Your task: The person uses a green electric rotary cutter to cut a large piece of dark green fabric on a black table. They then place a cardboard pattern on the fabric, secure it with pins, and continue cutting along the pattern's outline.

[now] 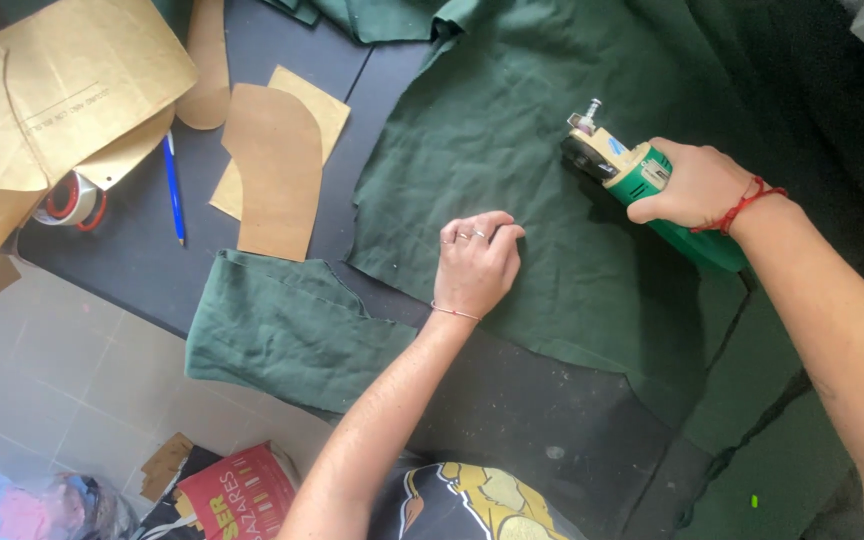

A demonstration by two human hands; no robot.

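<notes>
Item: green fabric sheet (512, 130), one, spread on the dark table (512, 420); largely uncut. One cut green piece (282, 325) lies near left, overhanging the edge. Right hand (697, 185) fingers wrapped round one green rotary cutter (624, 168). Left hand (477, 262) fingers curled, pressing fabric. Three brown paper patterns (270, 170), one blue pen (173, 187), one tape roll (70, 200), far left.

At frame centre the left hand (477, 262) presses flat on green fabric (512, 150) spread over the dark surface (142, 250), while the right hand (697, 185) grips a green electric cutter (642, 180) at upper right.
</notes>
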